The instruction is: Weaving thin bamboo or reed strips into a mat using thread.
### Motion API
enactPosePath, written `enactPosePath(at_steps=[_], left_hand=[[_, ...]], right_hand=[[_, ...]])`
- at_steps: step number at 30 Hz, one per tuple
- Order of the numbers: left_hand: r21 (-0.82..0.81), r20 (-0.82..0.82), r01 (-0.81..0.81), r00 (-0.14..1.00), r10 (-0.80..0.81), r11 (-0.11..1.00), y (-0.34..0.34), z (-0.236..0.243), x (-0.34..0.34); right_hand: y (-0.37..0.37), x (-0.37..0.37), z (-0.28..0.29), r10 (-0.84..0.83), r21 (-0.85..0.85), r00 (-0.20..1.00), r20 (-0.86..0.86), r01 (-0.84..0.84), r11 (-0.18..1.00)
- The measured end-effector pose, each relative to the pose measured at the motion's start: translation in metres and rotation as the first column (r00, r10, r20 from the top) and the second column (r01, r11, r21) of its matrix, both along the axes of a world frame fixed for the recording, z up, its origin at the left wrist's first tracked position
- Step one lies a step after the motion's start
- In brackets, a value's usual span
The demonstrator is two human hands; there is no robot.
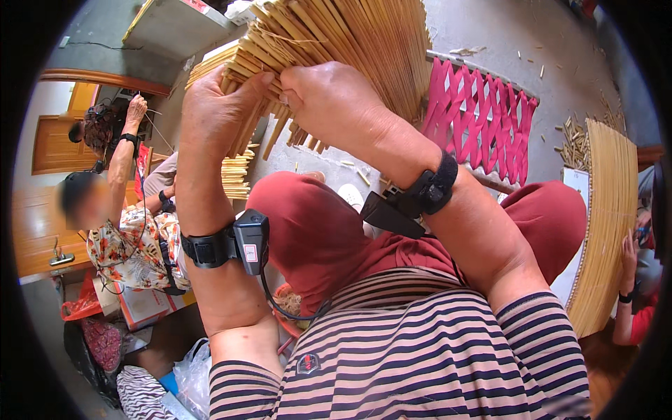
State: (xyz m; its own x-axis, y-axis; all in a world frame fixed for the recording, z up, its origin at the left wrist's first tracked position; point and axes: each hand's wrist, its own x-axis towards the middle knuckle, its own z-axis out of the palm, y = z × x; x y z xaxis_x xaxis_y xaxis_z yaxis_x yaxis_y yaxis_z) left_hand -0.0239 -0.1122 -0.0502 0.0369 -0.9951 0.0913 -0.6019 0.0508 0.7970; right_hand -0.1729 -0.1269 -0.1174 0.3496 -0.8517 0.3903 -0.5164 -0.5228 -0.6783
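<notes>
A thick mat of straw-coloured reed stalks (pixel 364 49) rises in front of me at the top of the view, its stalk ends pointing toward me. My left hand (pixel 222 105) is closed around stalks at the mat's left edge, with the thumb lying across them. Right beside it, my right hand (pixel 325 91) is closed against the same edge, its curled fingers almost meeting the left thumb. Whatever its fingertips pinch is hidden. Loose fibre strands (pixel 283 35) trail over the stalks just above both hands.
A rack with crossed pink bands (pixel 479 115) stands ahead to the right. Another reed mat (pixel 602 224) stands at the far right, near a person's hand (pixel 628 262). Cut stalk pieces (pixel 577 140) litter the floor. A person in a flowered shirt (pixel 136 245) sits at the left.
</notes>
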Motion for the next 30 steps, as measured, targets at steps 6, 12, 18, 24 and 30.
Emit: enactPosePath(at_steps=[6, 12, 18, 24, 30], left_hand=[[-0.031, -0.032, 0.005, 0.999, -0.006, 1.0, -0.007, -0.002, -0.025], [-0.013, 0.01, -0.085, 0.996, 0.085, 0.996, -0.028, -0.011, -0.006], [-0.129, 0.09, -0.041, 0.995, 0.053, 0.991, -0.038, -0.014, -0.015], [-0.095, 0.154, -0.107, 0.981, 0.12, 0.99, -0.044, -0.016, -0.015], [-0.11, 0.095, -0.143, 0.984, 0.154, 0.984, -0.042, -0.016, -0.019]], right_hand=[[0.011, -0.034, -0.028, -0.072, -0.033, 0.989, 0.127, 0.077, 0.996], [0.008, -0.062, -0.038, -0.159, -0.023, 0.921, 0.354, 0.178, 0.984], [0.0, -0.057, -0.046, -0.093, -0.041, 0.881, 0.465, 0.126, 0.991], [-0.007, -0.06, -0.044, -0.09, -0.01, 0.916, 0.392, 0.102, 0.995], [-0.011, -0.047, -0.055, -0.017, -0.044, 0.88, 0.475, 0.043, 0.998]])
